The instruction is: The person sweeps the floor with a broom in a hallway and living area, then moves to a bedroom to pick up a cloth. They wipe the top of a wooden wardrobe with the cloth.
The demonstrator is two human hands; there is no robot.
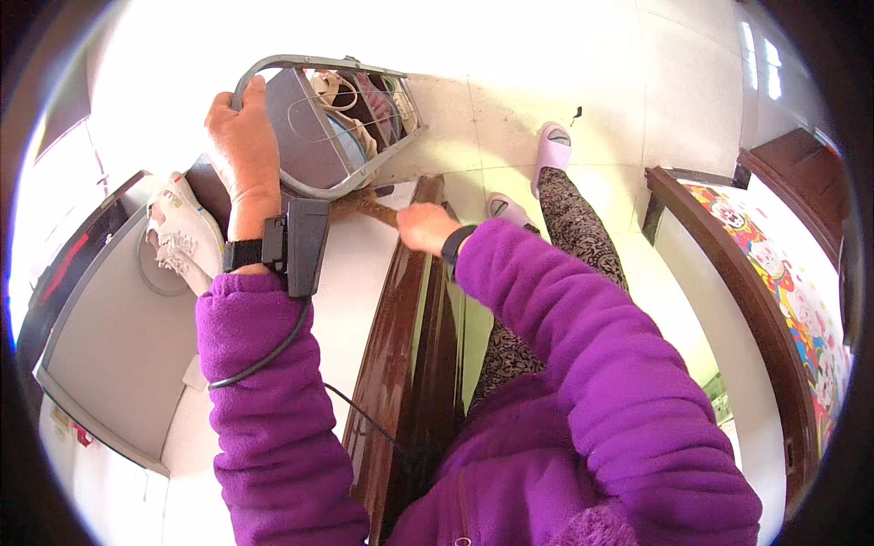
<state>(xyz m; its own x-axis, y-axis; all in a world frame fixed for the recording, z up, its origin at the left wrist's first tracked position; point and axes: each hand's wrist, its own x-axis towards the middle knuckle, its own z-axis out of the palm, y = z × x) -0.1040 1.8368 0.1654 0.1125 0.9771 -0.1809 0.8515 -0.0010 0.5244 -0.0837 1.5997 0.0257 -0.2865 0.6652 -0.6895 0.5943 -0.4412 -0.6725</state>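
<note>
My left hand (pixel 242 147) is closed around the grey tubular frame of a shoe rack (pixel 341 188), at the rack's upper left end. Sandals and other shoes (pixel 341 92) lie on its shelves behind thin wires. To the right, my right hand (pixel 427 228) grips the handle of a brush or small broom (pixel 375 208); its brown bristly part reaches towards the rack's lower edge and is partly hidden behind my left wrist device. A pale lace-up shoe (pixel 181 232) is seen left of my left forearm.
A dark wooden door frame (pixel 399 300) stands beside the rack. My feet in pink slippers (pixel 554 147) are on the tiled floor (pixel 601 130). At the right is wooden furniture with a colourful picture (pixel 771 266). A grey panel (pixel 109 334) is at the left.
</note>
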